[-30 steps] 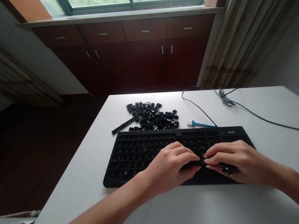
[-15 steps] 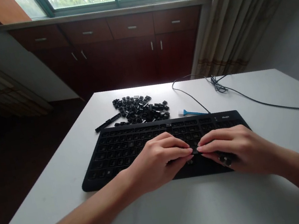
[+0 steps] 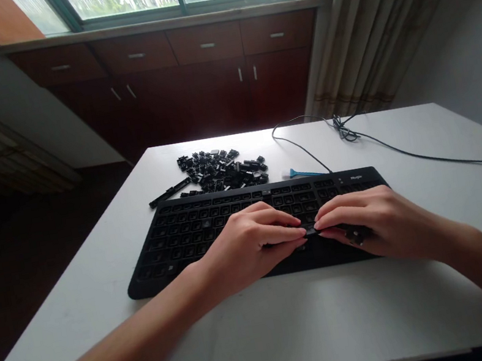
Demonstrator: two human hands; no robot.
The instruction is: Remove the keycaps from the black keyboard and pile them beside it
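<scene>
A black keyboard [image 3: 177, 241] lies across the table, most of its key sockets bare. My left hand [image 3: 251, 238] is over its right-centre part, with thumb and fingers pinched together. Facing it is my right hand [image 3: 379, 221], also pinched, the fingertips of both hands nearly meeting. Between the fingertips shows a small dark keycap [image 3: 310, 231], held from both sides just above the keyboard. Further dark keycaps [image 3: 354, 237] are tucked under the curled fingers of my right hand. Fingers and palms hide the keys beneath.
Behind the keyboard is a heap of loose black keycaps [image 3: 221, 171], with a long black spacebar-like strip [image 3: 169, 192] at its left. A blue brush [image 3: 302, 173] lies behind the keyboard. The black cable [image 3: 403, 148] runs to the table's right side.
The camera view has shifted slightly, so the keyboard and table appear a little higher. Both hands keep their fingertip pinch around the keycap at almost the same spot on the keyboard.
</scene>
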